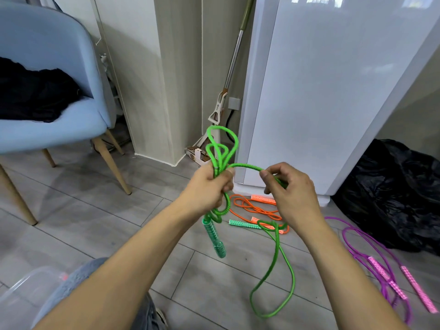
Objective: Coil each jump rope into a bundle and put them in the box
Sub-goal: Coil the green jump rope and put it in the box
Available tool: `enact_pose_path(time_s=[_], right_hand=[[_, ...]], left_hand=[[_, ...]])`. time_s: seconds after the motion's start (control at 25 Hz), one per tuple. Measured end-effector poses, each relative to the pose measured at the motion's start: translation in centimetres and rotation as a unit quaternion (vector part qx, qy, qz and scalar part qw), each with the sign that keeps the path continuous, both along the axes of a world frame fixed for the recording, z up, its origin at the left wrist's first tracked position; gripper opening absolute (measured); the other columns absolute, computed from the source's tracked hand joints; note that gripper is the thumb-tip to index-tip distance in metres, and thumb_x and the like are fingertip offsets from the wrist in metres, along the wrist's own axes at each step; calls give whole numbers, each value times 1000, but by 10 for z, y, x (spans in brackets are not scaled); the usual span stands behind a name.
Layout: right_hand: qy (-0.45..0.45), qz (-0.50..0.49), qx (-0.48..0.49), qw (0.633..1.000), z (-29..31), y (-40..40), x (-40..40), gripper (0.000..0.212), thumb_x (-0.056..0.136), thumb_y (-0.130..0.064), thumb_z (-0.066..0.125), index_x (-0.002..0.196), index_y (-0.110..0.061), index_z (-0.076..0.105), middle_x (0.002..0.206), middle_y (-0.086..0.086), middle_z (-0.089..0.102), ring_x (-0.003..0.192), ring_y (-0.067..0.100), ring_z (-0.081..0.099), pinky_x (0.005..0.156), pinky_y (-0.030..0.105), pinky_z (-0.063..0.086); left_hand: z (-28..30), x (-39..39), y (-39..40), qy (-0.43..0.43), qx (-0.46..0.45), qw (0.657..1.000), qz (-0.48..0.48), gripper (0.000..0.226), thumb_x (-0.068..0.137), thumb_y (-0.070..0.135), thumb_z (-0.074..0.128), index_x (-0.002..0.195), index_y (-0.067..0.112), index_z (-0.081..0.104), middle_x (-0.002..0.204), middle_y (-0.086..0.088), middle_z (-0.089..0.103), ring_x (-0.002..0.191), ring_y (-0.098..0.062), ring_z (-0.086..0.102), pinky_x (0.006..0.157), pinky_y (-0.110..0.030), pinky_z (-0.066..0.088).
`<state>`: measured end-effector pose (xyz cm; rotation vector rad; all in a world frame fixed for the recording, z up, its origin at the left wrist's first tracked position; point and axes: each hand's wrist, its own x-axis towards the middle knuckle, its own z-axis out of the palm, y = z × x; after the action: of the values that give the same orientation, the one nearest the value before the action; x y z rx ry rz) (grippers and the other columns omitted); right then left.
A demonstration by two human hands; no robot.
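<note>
Nearest the camera, at the lower left edge, a clear plastic box (26, 289) shows only in part, cut off by the frame and overlapped by a grey fuzzy sleeve or trouser leg; what lies inside it is hard to make out beyond a small orange patch.

Both forearms reach forward over the floor (100, 217). The left hand (210, 186) has a closed grip around several gathered loops of the green jump rope (276, 265): loops stand up above the fist, more hang below it, and one green patterned handle (215, 239) dangles just under the hand. The right hand (289, 186) pinches a strand of the same rope between thumb and forefinger, the other fingers curled; the strand arches between the two hands. From the right hand the rope drops behind the wrist, partly hidden, and trails in a long loop onto the floor. Its second handle (242, 224) lies on the floor beyond the green rope's loose loop.

Just behind that handle lies the orange jump rope (252, 208), uncoiled, partly covered by the hands. To the right of the green rope lies the purple jump rope (366, 248) with pink handles, its end cut off by the frame.

Farther back stand a white cabinet (321, 91), a black bag (395, 196), a mop (221, 110) and a blue chair (59, 103).
</note>
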<state>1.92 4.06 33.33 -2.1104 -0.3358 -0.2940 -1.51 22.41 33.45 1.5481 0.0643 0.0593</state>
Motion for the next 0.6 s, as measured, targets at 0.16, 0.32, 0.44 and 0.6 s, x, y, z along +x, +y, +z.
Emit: enact_pose_path(time_s=[0.16,0.32,0.44,0.6], right_hand=[[76,68,-112,989,-4,-15,8,22,99,-32,57,83,-27,70,65,-6,65,55,-1,57,55,16,42],[218,109,-163,956,-14,-46,22,34,101,-36,55,77,-16,70,61,0,62,54,14,59,65,38,53],[231,109,-172,951,-15,-67,28,35,101,-35,55,76,-13,69,56,0,61,59,19,61,68,37,50],[241,91,-204,944,-12,-91,32,32,100,-33,57,78,-12,68,52,0,61,58,15,64,64,30,42]], left_hand=[[-3,12,30,-26,43,993,105,25,105,23,45,88,10,58,47,11,41,41,-10,28,45,-23,26],[1,18,49,-48,-22,987,151,22,106,16,42,88,7,50,49,7,44,50,-18,55,69,-42,54],[8,16,46,-58,-137,976,159,20,106,11,39,89,4,47,54,0,37,42,-18,51,61,-44,60],[10,19,63,-62,-148,951,264,22,106,16,41,85,12,48,52,5,39,36,-11,39,40,-24,44]])
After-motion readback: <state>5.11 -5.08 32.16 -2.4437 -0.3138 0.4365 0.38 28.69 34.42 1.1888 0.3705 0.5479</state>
